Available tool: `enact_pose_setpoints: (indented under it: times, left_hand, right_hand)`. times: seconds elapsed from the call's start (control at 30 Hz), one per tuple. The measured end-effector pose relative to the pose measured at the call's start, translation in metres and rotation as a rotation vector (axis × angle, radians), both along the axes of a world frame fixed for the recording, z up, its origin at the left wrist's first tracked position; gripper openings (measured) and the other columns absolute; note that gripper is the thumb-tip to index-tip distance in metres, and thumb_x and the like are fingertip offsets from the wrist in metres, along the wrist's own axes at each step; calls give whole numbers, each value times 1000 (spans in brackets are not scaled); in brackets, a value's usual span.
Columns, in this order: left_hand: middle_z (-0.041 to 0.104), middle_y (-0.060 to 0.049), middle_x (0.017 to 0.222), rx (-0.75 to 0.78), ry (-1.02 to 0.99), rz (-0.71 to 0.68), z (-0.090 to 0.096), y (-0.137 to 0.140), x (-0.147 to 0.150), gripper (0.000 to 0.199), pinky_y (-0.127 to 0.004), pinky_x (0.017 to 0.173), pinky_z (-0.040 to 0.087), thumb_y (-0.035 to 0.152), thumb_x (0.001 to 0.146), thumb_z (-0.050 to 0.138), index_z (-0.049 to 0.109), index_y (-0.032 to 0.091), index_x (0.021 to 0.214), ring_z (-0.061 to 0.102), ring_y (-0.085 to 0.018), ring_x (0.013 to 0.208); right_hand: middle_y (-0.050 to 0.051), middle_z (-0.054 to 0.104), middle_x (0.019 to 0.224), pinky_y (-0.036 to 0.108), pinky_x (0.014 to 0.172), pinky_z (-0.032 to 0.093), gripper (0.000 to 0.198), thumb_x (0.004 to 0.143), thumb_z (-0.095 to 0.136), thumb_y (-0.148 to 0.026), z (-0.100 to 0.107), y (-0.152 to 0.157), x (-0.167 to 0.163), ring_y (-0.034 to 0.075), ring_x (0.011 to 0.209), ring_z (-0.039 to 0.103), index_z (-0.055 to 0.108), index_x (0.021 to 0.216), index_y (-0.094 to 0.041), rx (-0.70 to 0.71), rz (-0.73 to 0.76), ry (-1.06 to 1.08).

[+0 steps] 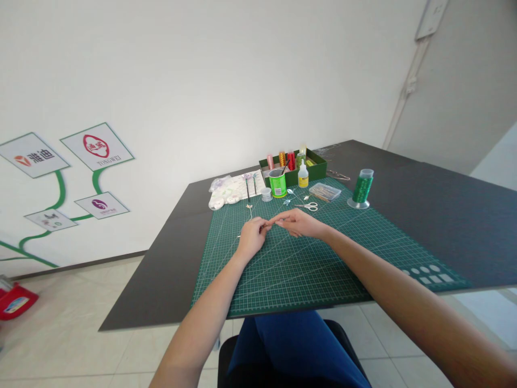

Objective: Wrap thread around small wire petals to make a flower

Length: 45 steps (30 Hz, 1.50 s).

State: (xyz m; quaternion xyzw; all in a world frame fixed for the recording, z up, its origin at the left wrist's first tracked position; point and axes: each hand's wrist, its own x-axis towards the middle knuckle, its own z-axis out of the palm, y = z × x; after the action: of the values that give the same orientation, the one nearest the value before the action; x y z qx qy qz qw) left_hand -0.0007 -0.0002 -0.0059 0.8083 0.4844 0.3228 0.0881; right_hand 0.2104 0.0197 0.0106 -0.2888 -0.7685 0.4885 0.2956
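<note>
Two bare hands meeting over a gridded green cutting mat (299, 275), seen from the wearer's head. The left hand (253, 234) is curled narrow; a thin stem with a pale tip (249, 207) runs up to its far side, above the mat's left half, though whether the fingers are closed on it cannot be told. The right hand (298, 222) reaches across with its index finger extended to the left fingertips, the other fingers loosely bent; whether it pinches anything fine between them cannot be made out. The likeliest fault here is slippage: a stem so slender could roll or bend if the two hands pressed or pulled unevenly. The small scissors (311, 206) lie just beyond the right hand, beside small leaf-like pieces (288, 202), so a forward sweep of the knuckles might scatter the latter. Farther off, the glue bottle (303, 177) and the green can (278, 184) stand upright and, being tall, could topple if nudged. The green thread spool (362, 188), upright near the right forearm, would be exposed to a wide elbow swing.
</note>
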Motion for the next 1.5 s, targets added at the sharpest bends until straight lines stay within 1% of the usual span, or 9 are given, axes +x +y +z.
enact_pose_setpoints:
  times: [0.2, 0.37, 0.53, 0.77, 0.97, 1.17, 1.33, 1.5]
  left_hand:
    - [72, -4, 86, -37, -22, -117, -3, 0, 1, 16, -28, 74, 47, 9, 88, 65, 76, 19, 91, 64, -16, 77]
    - [72, -4, 89, -73, -20, -213, 0, -3, 4, 16, -29, 83, 49, 9, 89, 64, 76, 19, 91, 66, -17, 85]
    - [72, -4, 89, -92, -21, -234, 3, -5, 5, 13, -29, 84, 49, 11, 90, 64, 75, 18, 89, 65, -16, 82]
    - [71, -4, 86, -109, -29, -248, 7, -7, 6, 12, -28, 79, 49, 14, 91, 64, 75, 18, 88, 64, -16, 79]
    - [71, -3, 86, -134, -58, -294, 9, -9, 8, 10, -27, 75, 47, 16, 90, 66, 75, 19, 89, 62, -14, 75]
    - [69, -3, 81, -149, -115, -280, 10, -9, 9, 10, -26, 71, 46, 22, 89, 67, 76, 18, 87, 59, -14, 70]
    - [69, -4, 79, -158, -179, -282, 11, -11, 10, 11, -26, 69, 44, 25, 89, 68, 76, 18, 86, 58, -13, 68]
    - [69, -4, 80, -191, -251, -283, 11, -10, 10, 16, -25, 64, 43, 31, 88, 69, 76, 17, 86, 56, -12, 63]
  right_hand:
    - [-6, 48, 46, 20, 39, 31, 46, 93, 57, -44, 7, 1, 7, 8, 39, 42, 72, 120, -10, 13, -52, 20]
    - [-7, 43, 41, 20, 39, 27, 47, 93, 57, -45, 8, 5, 10, 8, 37, 38, 73, 118, -8, 26, -94, 33]
    - [-8, 40, 41, 21, 39, 28, 49, 92, 57, -46, 6, 9, 13, 8, 38, 38, 72, 118, -7, 19, -129, 51]
    - [-10, 37, 41, 22, 41, 29, 50, 92, 58, -48, 1, 15, 17, 8, 38, 36, 71, 119, -7, 0, -128, 120]
    - [-11, 37, 40, 23, 43, 33, 53, 91, 59, -49, -11, 25, 20, 7, 37, 33, 70, 121, -7, -16, -151, 165]
    - [-11, 36, 38, 23, 42, 33, 55, 89, 60, -51, -20, 31, 19, 7, 35, 32, 70, 120, -7, -41, -164, 132]
    - [-10, 37, 38, 23, 42, 34, 56, 87, 61, -50, -20, 31, 18, 8, 35, 34, 70, 120, -6, -52, -166, 92]
    - [-9, 37, 38, 22, 41, 31, 51, 88, 58, -48, -18, 29, 18, 8, 35, 34, 73, 116, -7, -24, -189, 21]
